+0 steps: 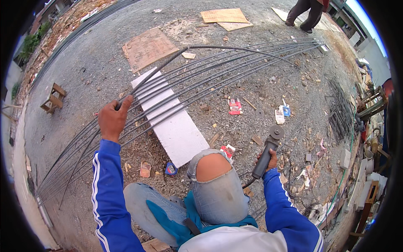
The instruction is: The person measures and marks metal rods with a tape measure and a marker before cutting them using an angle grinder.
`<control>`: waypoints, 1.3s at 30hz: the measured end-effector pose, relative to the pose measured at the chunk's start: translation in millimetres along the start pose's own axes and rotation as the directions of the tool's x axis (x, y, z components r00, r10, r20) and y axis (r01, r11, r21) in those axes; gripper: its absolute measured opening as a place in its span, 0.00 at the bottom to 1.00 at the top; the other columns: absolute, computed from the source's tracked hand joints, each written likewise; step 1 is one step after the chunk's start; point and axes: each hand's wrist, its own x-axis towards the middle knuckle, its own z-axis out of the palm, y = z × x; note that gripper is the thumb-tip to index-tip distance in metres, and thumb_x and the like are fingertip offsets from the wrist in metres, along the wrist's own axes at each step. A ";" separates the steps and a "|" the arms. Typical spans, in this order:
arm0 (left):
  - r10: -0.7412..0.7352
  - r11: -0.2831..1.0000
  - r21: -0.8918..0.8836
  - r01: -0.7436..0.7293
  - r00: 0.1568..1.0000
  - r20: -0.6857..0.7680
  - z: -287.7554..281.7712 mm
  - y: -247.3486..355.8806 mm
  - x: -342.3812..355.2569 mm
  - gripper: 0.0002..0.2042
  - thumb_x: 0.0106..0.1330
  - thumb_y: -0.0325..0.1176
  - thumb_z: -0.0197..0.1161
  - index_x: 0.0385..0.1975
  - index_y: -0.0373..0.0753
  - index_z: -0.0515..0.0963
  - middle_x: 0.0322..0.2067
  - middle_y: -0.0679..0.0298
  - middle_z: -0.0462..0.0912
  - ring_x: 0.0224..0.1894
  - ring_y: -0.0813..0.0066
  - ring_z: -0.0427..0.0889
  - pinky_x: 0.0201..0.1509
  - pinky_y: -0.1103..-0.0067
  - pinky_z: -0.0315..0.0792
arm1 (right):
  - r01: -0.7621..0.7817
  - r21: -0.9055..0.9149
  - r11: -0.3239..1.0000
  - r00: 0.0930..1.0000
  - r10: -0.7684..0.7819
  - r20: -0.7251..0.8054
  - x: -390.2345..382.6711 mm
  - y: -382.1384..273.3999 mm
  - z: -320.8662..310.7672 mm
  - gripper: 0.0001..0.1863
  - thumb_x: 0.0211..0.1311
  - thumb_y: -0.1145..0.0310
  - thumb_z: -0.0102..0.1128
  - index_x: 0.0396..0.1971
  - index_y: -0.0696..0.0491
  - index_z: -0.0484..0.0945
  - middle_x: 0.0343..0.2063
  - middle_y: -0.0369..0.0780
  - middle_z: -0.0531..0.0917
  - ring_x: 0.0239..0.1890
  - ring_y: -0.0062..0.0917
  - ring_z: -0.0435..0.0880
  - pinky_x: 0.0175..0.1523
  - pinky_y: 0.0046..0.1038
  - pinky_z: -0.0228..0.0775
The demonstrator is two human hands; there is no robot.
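My left hand is closed around a long steel rebar, which is bent and rises above the others before sloping away to the right. Several more rebars lie side by side across a pale flat block, passing under and beside that hand. On the right, my right hand grips an angle grinder by its dark body. Its cutting disc points away from me, apart from the rebars, and a cord trails from its rear end.
A blue tape measure lies by the block's near end. Crumpled packets and wood scraps litter the gravel. Boards lie farther off, a small wooden stool stands left, and another person is at the far right.
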 end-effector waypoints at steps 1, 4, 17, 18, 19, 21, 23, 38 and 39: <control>0.004 1.000 -0.004 -0.004 0.998 -0.058 -18.4 13.8 16.6 0.34 0.55 0.65 0.55 0.09 0.33 0.66 0.11 0.55 0.67 0.16 0.62 0.65 0.24 0.67 0.60 | -0.019 0.006 1.000 1.000 0.019 0.011 2.4 -3.9 0.1 0.26 0.49 0.46 0.60 0.32 0.57 0.71 0.24 0.43 0.78 0.24 0.32 0.80 0.27 0.37 0.78; 0.062 0.996 -0.050 -0.072 0.982 -0.179 -54.1 32.0 47.3 0.33 0.59 0.63 0.53 0.10 0.33 0.66 0.11 0.56 0.64 0.16 0.63 0.61 0.23 0.67 0.58 | 0.087 -0.071 0.994 0.996 -0.089 -0.020 2.8 -2.1 6.8 0.27 0.49 0.47 0.64 0.34 0.57 0.70 0.24 0.43 0.78 0.23 0.32 0.80 0.27 0.37 0.78; 0.032 0.944 0.236 -0.231 0.775 0.632 93.6 -63.7 -83.4 0.26 0.57 0.58 0.56 0.38 0.36 0.75 0.34 0.45 0.77 0.40 0.49 0.76 0.44 0.64 0.68 | 0.005 0.060 0.998 1.000 -0.005 -0.004 7.2 2.6 -14.8 0.26 0.45 0.55 0.64 0.41 0.56 0.69 0.28 0.45 0.79 0.28 0.35 0.81 0.31 0.38 0.79; 0.011 0.874 0.342 -0.346 0.717 0.697 100.5 -79.8 -93.5 0.31 0.55 0.59 0.58 0.48 0.37 0.75 0.44 0.43 0.76 0.48 0.50 0.75 0.53 0.67 0.67 | -0.015 0.055 0.998 1.000 0.015 0.001 11.0 5.0 -20.7 0.26 0.45 0.55 0.64 0.41 0.56 0.69 0.28 0.45 0.79 0.28 0.35 0.81 0.31 0.38 0.79; -0.008 0.875 0.350 -0.334 0.714 0.700 109.3 -93.8 -99.4 0.31 0.55 0.59 0.58 0.48 0.37 0.75 0.44 0.43 0.76 0.48 0.50 0.75 0.53 0.67 0.67 | -0.074 0.019 0.997 0.997 0.074 0.007 14.2 4.1 -29.9 0.24 0.45 0.54 0.64 0.38 0.55 0.70 0.25 0.44 0.79 0.25 0.34 0.80 0.30 0.37 0.79; -0.217 0.939 0.313 -0.141 0.465 0.858 119.4 -109.3 -105.7 0.38 0.53 0.60 0.59 0.59 0.38 0.66 0.56 0.44 0.68 0.59 0.50 0.66 0.63 0.70 0.60 | -0.040 -0.046 0.998 0.995 0.036 -0.091 8.2 2.7 -22.3 0.20 0.45 0.52 0.63 0.29 0.54 0.73 0.17 0.41 0.77 0.18 0.33 0.78 0.27 0.34 0.77; -0.239 0.954 0.294 -0.053 0.457 0.857 123.7 -124.8 -102.3 0.39 0.53 0.59 0.60 0.58 0.34 0.66 0.57 0.44 0.67 0.60 0.52 0.66 0.63 0.69 0.59 | -0.020 -0.124 0.992 0.991 0.003 -0.136 16.9 5.2 -28.1 0.21 0.45 0.51 0.64 0.28 0.53 0.73 0.17 0.41 0.76 0.18 0.32 0.78 0.26 0.33 0.76; -0.212 0.969 0.246 -0.025 0.428 0.879 163.4 -155.3 -106.3 0.37 0.57 0.54 0.57 0.60 0.32 0.61 0.58 0.44 0.66 0.60 0.50 0.66 0.63 0.68 0.60 | -0.053 -0.327 0.943 0.971 -0.029 -0.239 66.9 20.2 -12.1 0.23 0.43 0.52 0.70 0.30 0.56 0.75 0.19 0.40 0.78 0.16 0.27 0.77 0.23 0.29 0.73; -0.181 0.972 0.228 -0.059 0.435 0.882 168.1 -154.1 -105.8 0.38 0.57 0.55 0.57 0.60 0.31 0.61 0.57 0.44 0.67 0.59 0.49 0.67 0.62 0.68 0.61 | -0.076 -0.359 0.930 0.956 -0.033 -0.290 76.9 22.2 -22.6 0.23 0.41 0.55 0.71 0.31 0.58 0.76 0.19 0.39 0.78 0.16 0.26 0.76 0.23 0.29 0.73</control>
